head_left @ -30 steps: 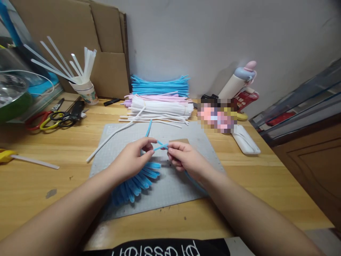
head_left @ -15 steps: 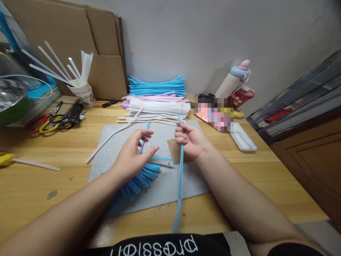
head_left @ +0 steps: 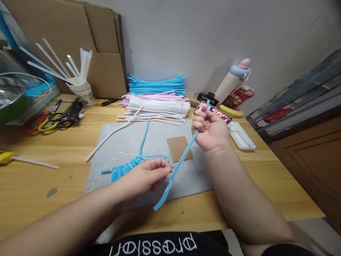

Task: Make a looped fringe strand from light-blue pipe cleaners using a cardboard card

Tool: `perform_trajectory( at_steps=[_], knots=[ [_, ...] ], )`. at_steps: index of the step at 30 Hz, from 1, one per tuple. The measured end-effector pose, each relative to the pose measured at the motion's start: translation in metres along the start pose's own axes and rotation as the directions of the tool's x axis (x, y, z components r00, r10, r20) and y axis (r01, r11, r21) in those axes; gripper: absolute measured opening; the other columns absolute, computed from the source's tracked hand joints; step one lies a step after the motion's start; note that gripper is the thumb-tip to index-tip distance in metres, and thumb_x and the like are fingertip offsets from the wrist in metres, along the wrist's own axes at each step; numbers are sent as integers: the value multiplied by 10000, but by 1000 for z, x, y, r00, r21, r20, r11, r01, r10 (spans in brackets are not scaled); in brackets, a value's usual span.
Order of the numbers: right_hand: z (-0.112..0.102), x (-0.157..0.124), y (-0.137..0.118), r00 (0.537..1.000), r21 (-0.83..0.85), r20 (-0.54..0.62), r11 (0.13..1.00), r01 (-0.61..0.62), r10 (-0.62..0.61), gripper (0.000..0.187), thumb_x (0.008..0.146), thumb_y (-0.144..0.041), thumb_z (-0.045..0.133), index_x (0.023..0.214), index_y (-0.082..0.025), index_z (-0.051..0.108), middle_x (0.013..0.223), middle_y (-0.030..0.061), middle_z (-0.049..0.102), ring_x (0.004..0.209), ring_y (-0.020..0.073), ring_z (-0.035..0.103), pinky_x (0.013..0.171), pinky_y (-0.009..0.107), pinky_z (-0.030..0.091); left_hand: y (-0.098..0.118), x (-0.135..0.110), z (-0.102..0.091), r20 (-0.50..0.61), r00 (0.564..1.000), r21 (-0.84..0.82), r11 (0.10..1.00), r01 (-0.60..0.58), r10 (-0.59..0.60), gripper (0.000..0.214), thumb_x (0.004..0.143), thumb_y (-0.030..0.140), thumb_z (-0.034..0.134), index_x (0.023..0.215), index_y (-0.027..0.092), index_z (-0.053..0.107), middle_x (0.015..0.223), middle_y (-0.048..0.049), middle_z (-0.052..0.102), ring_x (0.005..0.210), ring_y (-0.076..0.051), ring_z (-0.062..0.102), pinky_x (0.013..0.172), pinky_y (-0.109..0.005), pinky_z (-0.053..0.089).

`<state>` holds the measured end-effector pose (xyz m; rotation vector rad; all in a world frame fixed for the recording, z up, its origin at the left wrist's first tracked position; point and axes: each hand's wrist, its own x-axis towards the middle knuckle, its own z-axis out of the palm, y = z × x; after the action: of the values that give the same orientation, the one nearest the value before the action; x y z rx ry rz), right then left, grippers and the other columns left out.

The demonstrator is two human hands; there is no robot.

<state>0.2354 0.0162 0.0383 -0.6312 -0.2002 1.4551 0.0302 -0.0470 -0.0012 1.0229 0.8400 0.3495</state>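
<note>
A blue pipe cleaner [head_left: 183, 155] slants down to the left from my right hand [head_left: 213, 133], which is closed around its upper part. The lower end is thicker and hangs free over the table edge. My left hand [head_left: 153, 174] has its fingers curled together, tips just beside the middle of this pipe cleaner; I see nothing between them. Under and behind the left hand lies a fringed row of blue pipe cleaners [head_left: 125, 170], partly hidden by it. One long stem [head_left: 144, 137] and one sideways stem reach out from that row across the grey cutting mat [head_left: 117, 142].
A cardboard square [head_left: 179, 148] lies on the mat. Behind are bundles of white [head_left: 160, 106], pink and blue pipe cleaners [head_left: 157, 85]. Scissors [head_left: 57, 119] and a cup of white sticks [head_left: 84, 93] stand left; a phone [head_left: 223, 116], bottle [head_left: 229, 83] and white case [head_left: 242, 137] are right.
My right hand has moved right and slightly up, tilting the pipe cleaner from upright to slanted. My left hand has come down and right, its spread fingers now closed, beside the pipe cleaner.
</note>
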Motion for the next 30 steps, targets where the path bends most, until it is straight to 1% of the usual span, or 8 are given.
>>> perform_trajectory(
  at_steps=[3,8,13,16,21,24,27,30],
  knots=[
    [0,-2,1,999,-47,24,998,47,-46,186,919,-136,363,774,-180,472,543,-70,367,367,23,280,320,106,211,-1,2,4,-25,1000,67,998,10,-8,257,785,436,602,826,188,546,551,83,365,479,-74,259,466,-226,177],
    [4,-5,1,993,-47,-11,992,114,-114,193,922,-154,372,765,-180,482,553,-68,366,367,25,277,315,111,217,1,1,7,-42,999,133,990,35,-30,242,784,421,588,797,182,626,622,39,483,534,-87,352,506,-231,240],
    [6,-7,2,990,-27,-48,991,128,-129,253,946,-155,311,768,-170,491,551,-64,378,367,27,277,311,115,218,-2,2,4,-35,999,180,983,-30,37,244,808,404,588,735,189,679,702,-3,614,632,-109,474,598,-244,336],
    [4,-6,1,989,-79,-36,987,143,-146,205,939,-159,369,775,-176,491,547,-71,373,366,24,271,318,117,208,-4,3,4,-58,998,130,991,-20,28,292,843,412,549,762,177,704,715,-20,639,615,-101,484,577,-238,341],
    [0,-4,-2,988,-111,-63,985,133,-140,176,935,-163,402,781,-182,485,543,-80,359,365,25,257,314,114,209,-10,6,2,-53,999,-94,996,7,-12,230,822,376,596,919,171,634,602,13,613,487,-78,471,478,-212,309],
    [-1,-4,-3,988,-124,-42,982,139,-146,174,928,-144,401,776,-186,475,528,-83,354,361,22,252,316,111,208,-12,7,0,7,1000,-118,993,18,-17,234,809,390,612,834,158,588,588,3,613,477,-82,485,488,-222,341],
    [-2,-3,-6,994,-201,-12,974,107,-112,143,898,-118,445,777,-192,465,508,-93,320,345,19,231,312,117,190,-9,4,-1,13,1000,27,999,-23,23,247,802,396,609,717,166,575,666,-4,605,572,-98,500,571,-250,384],
    [-5,1,-15,997,-248,-50,968,47,-62,165,891,-86,428,766,-190,450,485,-100,291,332,21,199,303,125,173,-3,-2,1,-13,974,262,940,-217,228,239,820,365,574,662,185,571,733,-4,573,694,-126,501,666,-278,388]
  ],
)
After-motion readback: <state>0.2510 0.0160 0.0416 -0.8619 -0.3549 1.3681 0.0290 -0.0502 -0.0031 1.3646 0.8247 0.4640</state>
